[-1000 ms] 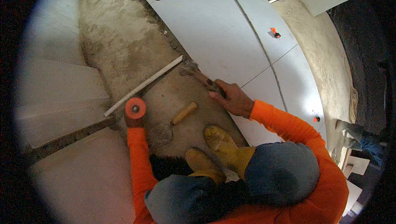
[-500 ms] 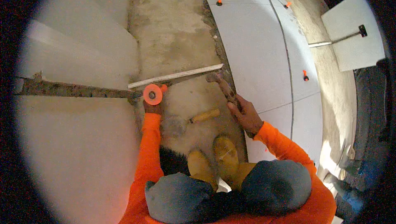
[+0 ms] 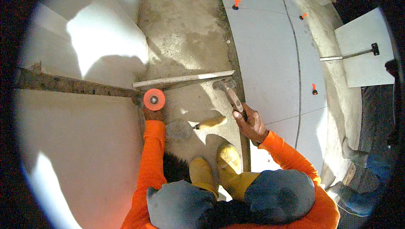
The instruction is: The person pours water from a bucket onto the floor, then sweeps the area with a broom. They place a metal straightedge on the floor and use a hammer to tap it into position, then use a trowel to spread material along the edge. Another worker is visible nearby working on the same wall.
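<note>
My left hand [image 3: 153, 114] is closed round a chisel with a round orange hand guard [image 3: 148, 95]; its metal struck end points up at me and its lower end is hidden. This sits beside the end of a dark gap between pale slabs on the left. In my right hand [image 3: 254, 124] is a club hammer [image 3: 233, 98], gripped by its handle, its dusty head hanging over the concrete strip, apart from the chisel. A long white strip of material [image 3: 181, 79] lies across the concrete just beyond both tools. Nearer me lies a trowel with a yellow handle [image 3: 212, 122].
Large grey tiles [image 3: 270, 56] with orange levelling clips [image 3: 236, 4] and a dark cable [image 3: 296, 60] cover the right side. Beyond them are a mallet [image 3: 375, 49] on a loose tile and another person's legs [image 3: 375, 170]. A black-bristled brush [image 3: 175, 165] lies by my yellow boots [image 3: 229, 157].
Bright light patches now fall on the slabs and floor. The view has shifted slightly. The chisel's guard now faces me more squarely. Both hands keep their holds.
</note>
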Demonstrator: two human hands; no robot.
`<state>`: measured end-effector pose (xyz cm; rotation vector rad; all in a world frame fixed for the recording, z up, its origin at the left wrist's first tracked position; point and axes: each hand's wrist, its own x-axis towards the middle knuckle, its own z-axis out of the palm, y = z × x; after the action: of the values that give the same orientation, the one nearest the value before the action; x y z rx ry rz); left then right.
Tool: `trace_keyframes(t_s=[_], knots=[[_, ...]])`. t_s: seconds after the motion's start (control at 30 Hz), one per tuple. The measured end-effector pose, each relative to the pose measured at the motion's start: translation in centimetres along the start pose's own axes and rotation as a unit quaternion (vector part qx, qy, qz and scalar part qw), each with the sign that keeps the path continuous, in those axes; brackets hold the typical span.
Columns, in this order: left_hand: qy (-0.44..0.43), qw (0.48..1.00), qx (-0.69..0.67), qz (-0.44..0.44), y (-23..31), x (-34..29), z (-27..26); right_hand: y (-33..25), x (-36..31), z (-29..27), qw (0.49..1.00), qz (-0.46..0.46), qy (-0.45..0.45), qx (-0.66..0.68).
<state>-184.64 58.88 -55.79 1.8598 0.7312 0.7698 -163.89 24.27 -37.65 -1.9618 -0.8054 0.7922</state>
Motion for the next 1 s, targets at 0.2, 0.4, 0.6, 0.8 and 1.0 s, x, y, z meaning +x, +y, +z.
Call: trace_keyframes(t_s=[0.2, 0.4, 0.6, 0.8, 1.0], knots=[[-0.01, 0.999, 0.043, 0.029, -0.2, 0.6, 2.4, -1.7, 1.5, 0.4, 1.0, 0.022, -0.01, -0.013], [-0.045, 0.989, 0.133, 0.038, -2.6, 2.7, 3.1, -5.5, 4.7, -0.8, 0.993, -0.078, -0.066, -0.066], [0.05, 0.998, 0.025, 0.038, -3.0, 2.9, 4.0, -7.5, 5.0, -1.0, 0.993, -0.113, -0.017, -0.027], [0.064, 0.997, -0.039, 0.0, 0.1, -2.9, 2.1, -5.6, 3.4, -1.0, 0.998, -0.051, -0.02, -0.014], [0.042, 0.999, -0.029, -0.002, 1.2, -2.0, 3.0, -3.8, 2.5, -0.5, 0.999, 0.028, -0.035, -0.007]])
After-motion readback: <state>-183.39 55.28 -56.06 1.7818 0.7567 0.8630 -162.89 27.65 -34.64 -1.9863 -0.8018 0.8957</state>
